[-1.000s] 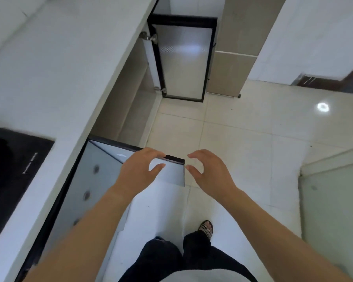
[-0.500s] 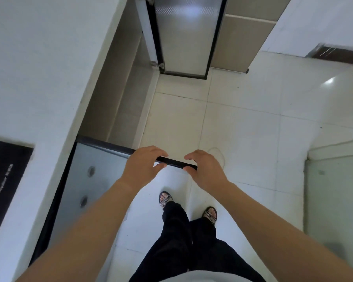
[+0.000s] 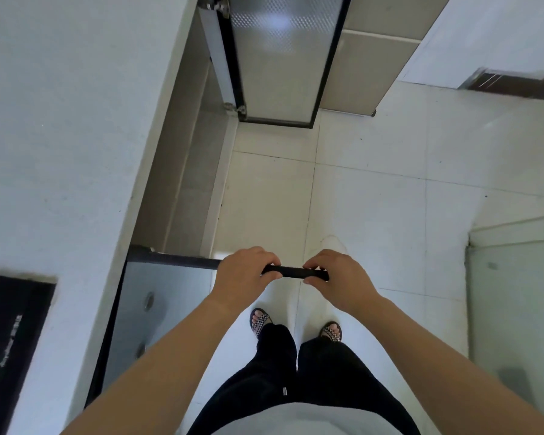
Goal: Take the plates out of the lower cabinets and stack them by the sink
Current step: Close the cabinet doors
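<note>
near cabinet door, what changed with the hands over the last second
A second ago both hands hovered open just over the near cabinet door. They have since come down onto its black top edge. The left hand and right hand now each curl round it, side by side at its free end. Unchanged: that door and the far cabinet door stand open, and no plates show.

Bright, soft, even light; shadows are weak. A white glare patch sits on the frosted glass of the far cabinet door [image 3: 283,58]; the floor [image 3: 374,199] tiles carry a pale sheen. The recess [image 3: 182,171] under the table [image 3: 60,120] lies in shade. Wide-angle distortion bows straight edges, and the far right corner is blurred.
</note>
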Available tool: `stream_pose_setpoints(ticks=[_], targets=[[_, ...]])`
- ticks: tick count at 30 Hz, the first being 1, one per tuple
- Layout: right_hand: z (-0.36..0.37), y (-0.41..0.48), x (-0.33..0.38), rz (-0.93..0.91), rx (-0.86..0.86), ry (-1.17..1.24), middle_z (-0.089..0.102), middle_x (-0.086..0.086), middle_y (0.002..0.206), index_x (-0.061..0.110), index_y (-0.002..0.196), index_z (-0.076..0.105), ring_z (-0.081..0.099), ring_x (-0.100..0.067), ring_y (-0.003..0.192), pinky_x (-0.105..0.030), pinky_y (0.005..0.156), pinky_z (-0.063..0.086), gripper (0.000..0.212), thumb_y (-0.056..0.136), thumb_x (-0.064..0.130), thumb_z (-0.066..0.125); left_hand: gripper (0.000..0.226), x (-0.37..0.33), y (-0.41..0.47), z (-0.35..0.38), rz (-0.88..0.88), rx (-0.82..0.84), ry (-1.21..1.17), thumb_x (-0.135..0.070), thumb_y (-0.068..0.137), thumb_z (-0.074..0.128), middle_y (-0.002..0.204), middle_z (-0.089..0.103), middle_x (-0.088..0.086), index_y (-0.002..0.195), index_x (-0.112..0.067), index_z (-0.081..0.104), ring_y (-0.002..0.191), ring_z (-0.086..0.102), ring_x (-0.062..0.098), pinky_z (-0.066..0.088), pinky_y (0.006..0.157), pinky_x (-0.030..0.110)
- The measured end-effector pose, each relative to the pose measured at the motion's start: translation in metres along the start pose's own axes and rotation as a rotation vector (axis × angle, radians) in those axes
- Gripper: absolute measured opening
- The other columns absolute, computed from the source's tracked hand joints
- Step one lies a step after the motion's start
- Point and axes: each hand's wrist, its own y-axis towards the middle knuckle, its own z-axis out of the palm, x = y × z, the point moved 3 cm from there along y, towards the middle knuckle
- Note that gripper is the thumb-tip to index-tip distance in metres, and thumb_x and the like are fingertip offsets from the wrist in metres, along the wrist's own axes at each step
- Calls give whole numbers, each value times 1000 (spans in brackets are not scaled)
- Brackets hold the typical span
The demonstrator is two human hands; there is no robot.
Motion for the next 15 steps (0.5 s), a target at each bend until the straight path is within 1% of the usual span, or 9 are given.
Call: stream_pose_setpoints(ticks=[4,9,12,15], targets=[[-13,19,-1,3,-16,-18,63,2,97,18,101,68,58,-17,85,-30,76,49,19,83,25,66,21,-1,17,-7,-46,0,-15,-41,89,53,99,62,-10,104,-30,63,89,56,12,42,67,25],[-33,53,-3,-21,-15,-14,64,2,97,17,101,68,59,-16,87,-29,79,49,20,82,23,67,20,-2,42,-20,-115,-5,-31,-41,90,52,97,60,-10,103,-30,62,87,54,11,34,64,23],[-48,79,-4,-64,11,-22,63,2,94,18,97,68,58,-17,85,-33,78,50,16,82,22,66,19,-1,59,-32,-172,-31,-39,-40,89,53,99,61,-9,102,-29,62,88,56,13,38,65,24],[-64,110,-2,-138,73,-31,63,1,94,17,96,68,57,-17,86,-32,79,48,16,81,22,67,18,-3,77,-46,-263,-51,-35,-39,89,53,101,60,-11,103,-31,62,92,56,12,40,69,25]])
